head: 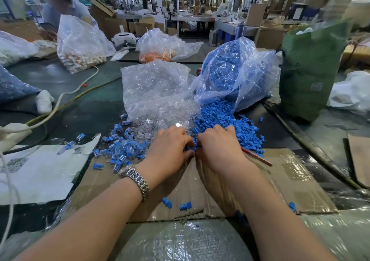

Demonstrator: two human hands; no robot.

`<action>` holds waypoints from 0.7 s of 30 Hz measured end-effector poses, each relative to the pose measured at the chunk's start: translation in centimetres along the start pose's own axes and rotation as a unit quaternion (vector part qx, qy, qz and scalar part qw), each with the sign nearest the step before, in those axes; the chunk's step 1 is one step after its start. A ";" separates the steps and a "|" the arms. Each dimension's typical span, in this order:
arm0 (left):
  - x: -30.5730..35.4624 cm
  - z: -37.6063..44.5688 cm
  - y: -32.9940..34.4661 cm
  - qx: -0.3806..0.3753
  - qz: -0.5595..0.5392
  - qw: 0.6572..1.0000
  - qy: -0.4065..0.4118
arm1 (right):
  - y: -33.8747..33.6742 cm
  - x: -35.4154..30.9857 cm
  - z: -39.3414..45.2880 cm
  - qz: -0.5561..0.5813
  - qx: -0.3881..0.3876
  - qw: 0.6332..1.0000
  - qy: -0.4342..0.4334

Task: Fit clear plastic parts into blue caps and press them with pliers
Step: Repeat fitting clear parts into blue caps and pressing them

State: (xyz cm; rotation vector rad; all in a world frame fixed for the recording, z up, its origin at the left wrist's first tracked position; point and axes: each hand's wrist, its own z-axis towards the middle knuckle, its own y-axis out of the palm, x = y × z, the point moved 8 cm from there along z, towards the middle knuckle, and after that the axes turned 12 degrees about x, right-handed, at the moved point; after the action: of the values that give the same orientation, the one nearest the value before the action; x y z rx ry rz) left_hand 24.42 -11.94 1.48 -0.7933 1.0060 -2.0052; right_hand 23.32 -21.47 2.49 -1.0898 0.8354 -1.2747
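My left hand (170,148) and my right hand (218,146) meet knuckles-up over the cardboard sheet (290,182). Their curled fingers close together on small blue caps (190,147) between them; whether a clear part is among them is hidden. The red handle of the pliers (257,156) sticks out to the right from under my right hand. A pile of loose blue caps (230,124) spills from a plastic bag (236,68) behind my right hand. Clear plastic parts (160,118) spill from a second bag (156,86) behind my left hand. Assembled blue-and-clear pieces (120,150) lie to the left.
Two stray blue caps (176,204) lie on the near cardboard. A white sheet (36,172) lies at the left, with a cable (66,98) across the table. A green sack (310,70) stands at the right. Another person (66,6) works beside bags at the far left.
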 end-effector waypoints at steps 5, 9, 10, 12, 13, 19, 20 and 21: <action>-0.7 -0.2 -0.7 0.001 -0.050 0.998 -0.031 | -0.7 -0.2 0.5 0.003 0.010 1.000 -0.001; -1.9 -0.1 -2.0 0.019 -0.133 0.986 -0.094 | -2.3 1.5 1.5 0.122 -0.012 0.990 0.066; -2.3 -0.2 -2.2 0.017 -0.170 0.978 -0.123 | -2.9 1.8 2.0 0.149 -0.014 0.986 0.067; -3.2 -0.3 -2.2 0.004 -0.260 0.946 -0.192 | -4.0 2.1 3.0 0.203 -0.011 0.977 0.057; -3.6 -0.4 -2.1 0.001 -0.304 0.926 -0.224 | -4.5 2.2 3.5 0.236 -0.011 0.970 0.055; -4.6 -0.9 -1.9 -0.005 -0.424 0.840 -0.338 | -4.1 2.4 4.3 0.398 0.024 0.913 0.081; -4.7 -0.7 -2.0 -0.002 -0.433 0.834 -0.341 | -3.7 2.5 4.1 0.415 0.034 0.905 0.087; -4.8 -0.5 -2.1 0.002 -0.450 0.824 -0.344 | -3.3 2.5 3.9 0.435 0.043 0.895 0.089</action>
State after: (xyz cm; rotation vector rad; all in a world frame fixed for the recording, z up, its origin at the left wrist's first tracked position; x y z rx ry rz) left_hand 25.92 -6.91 2.08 -2.0813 0.1641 -2.1002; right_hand 26.32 -23.19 7.05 -0.4114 1.2083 -0.6337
